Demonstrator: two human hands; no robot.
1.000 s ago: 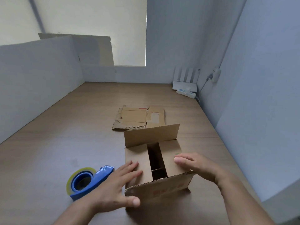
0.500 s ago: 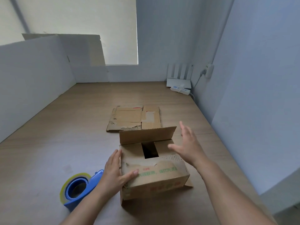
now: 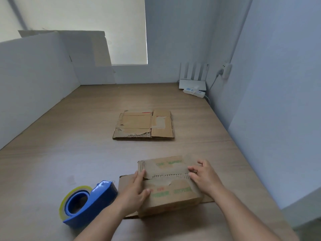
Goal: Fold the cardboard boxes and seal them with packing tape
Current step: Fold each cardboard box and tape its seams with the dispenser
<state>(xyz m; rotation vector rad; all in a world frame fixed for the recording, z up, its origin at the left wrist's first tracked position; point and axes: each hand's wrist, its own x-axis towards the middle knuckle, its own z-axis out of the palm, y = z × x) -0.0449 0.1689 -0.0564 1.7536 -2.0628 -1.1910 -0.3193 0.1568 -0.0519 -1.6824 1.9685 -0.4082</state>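
Now top flaps [image 3: 165, 166] down on box [image 3: 173, 192], near front of table [image 3: 69, 145]. Flat on its left end lies left hand [image 3: 135, 190], fingers [image 3: 139, 178] straight, pressing. On right end presses right hand [image 3: 204, 178], fingertips [image 3: 192, 171] a bit bent at seam [image 3: 170, 175], gripping nothing. Step, I think: holding flaps shut; fold done, no tape on yet. Next move likely needs one hand on flaps, other to fetch tape [image 3: 86, 202], just left of box. Count: one folded box, one flat box [image 3: 144, 125] farther back, one tape, two hands.

Brown box [image 3: 171, 185], flaps closed; flattened box [image 3: 144, 125] beyond; blue tape dispenser [image 3: 86, 204] left
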